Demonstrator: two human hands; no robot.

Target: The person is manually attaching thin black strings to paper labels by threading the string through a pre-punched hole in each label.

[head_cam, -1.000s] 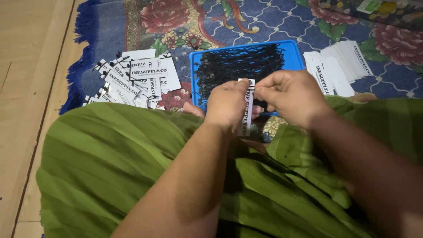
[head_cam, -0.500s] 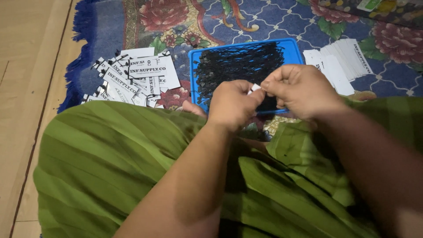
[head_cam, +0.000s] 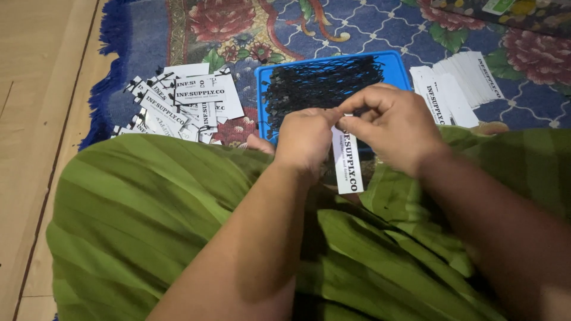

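From my remote seat, a green striped cloth (head_cam: 154, 214) over the person's lap fills the lower half of the frame, and a floral rug (head_cam: 250, 30) in blue and red spreads across the top, with bare wooden floor (head_cam: 35, 119) down the left edge. Upper centre, a blue rectangular tray (head_cam: 399, 64) holds a heap of black strings (head_cam: 321, 83). To its left, upper left of the frame, finished white rectangular tags (head_cam: 178, 104) lie scattered, black strings attached. At upper right a neat row of plain white tags (head_cam: 458, 83) fans across the rug. At centre, both hands meet just below the tray: my left hand (head_cam: 306, 139) is curled shut, thumb and fingers pinching the top of a white printed hang tag (head_cam: 348, 160) that dangles upright; my right hand (head_cam: 395, 128) pinches the same top edge with its fingertips.
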